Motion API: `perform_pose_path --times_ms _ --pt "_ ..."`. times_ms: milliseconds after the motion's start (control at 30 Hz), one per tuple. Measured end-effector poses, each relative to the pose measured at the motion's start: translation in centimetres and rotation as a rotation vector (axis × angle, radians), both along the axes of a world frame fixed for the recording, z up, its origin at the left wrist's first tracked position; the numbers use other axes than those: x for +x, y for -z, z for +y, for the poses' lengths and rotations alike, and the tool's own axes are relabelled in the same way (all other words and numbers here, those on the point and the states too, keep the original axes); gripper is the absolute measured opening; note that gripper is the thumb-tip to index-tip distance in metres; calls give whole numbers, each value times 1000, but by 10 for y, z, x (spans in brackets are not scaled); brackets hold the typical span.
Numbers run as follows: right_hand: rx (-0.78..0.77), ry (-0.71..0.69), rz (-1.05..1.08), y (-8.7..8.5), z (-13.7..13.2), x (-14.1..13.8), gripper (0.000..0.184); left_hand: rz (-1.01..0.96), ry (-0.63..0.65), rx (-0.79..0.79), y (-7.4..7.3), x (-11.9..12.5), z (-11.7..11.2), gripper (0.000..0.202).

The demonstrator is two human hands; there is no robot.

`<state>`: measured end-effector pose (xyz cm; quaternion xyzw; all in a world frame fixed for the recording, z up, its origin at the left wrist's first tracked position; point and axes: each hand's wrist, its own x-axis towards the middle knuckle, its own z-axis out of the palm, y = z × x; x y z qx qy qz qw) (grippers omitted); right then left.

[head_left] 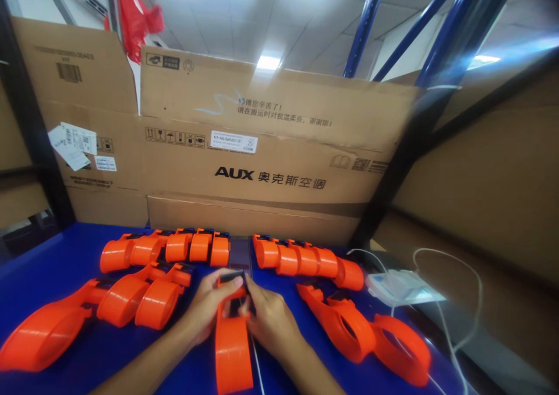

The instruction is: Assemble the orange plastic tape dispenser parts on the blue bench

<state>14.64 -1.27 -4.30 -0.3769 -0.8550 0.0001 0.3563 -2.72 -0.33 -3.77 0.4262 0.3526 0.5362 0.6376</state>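
An orange coiled band with a black end piece [234, 348] is held between both hands, its wide loop hanging toward me. My left hand [208, 302] is closed on its upper part, thumb lying on the black piece. On the other side my right hand [273, 316] grips the same end, its fingers partly hidden behind the band. A thin pale cable [257, 363] runs down beside the loop. Similar orange bands lie on the blue surface: a left back row [177, 247], a left front group [157, 304], a right back row [301, 260] and a right front group [399, 348].
A cardboard sheet [271, 162] stands as a wall behind the blue surface [174, 354]. At the right lies a clear plastic packet [404, 287] with a looping white cable [479, 284]. Dark rack posts [379, 203] frame the sides. A red plastic bag [135, 22] hangs above left.
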Motion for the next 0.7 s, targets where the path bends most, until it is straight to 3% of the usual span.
perform_pose_path --times_ms 267,433,700 --pt "1 -86 111 -21 -1 7 42 64 -68 120 3 -2 1 40" --pt "-29 -7 252 -18 -4 1 33 122 -66 190 1 -3 -1 41" --pt "-129 -34 292 -22 -9 -5 22 163 -40 226 2 -1 -3 38"
